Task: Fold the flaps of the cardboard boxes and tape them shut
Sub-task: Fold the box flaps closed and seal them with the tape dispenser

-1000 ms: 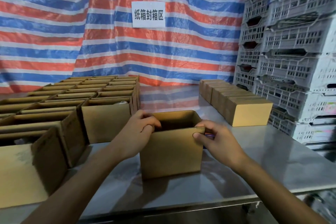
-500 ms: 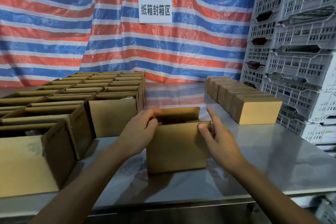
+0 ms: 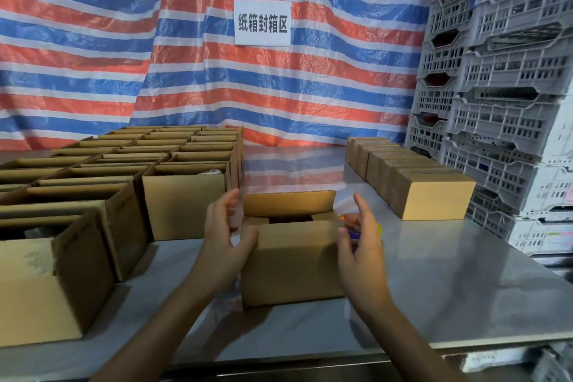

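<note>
Got the cardboard box (image 3: 294, 263) parked mid-worktop (image 3: 449, 273), far flap standing up, top not closed yet. Flanked by the left hand (image 3: 224, 236) and right hand (image 3: 361, 242), just beside its sides, fingers (image 3: 362, 208) loose and spread, gripping nothing. Also seeing open boxes (image 3: 183, 195) off left, closed ones (image 3: 434, 195) off right.

The tarpaulin (image 3: 325, 93) carries horizontal stripes of red, blue and white. The sign (image 3: 262, 23) on it is white with black characters. The cardboard boxes (image 3: 183, 198) are plain tan-brown. The worktop (image 3: 449, 273) is silver-grey steel, faintly mirroring the stripes. The stacked crates (image 3: 502, 93) are pale grey, latticed with slots.
</note>
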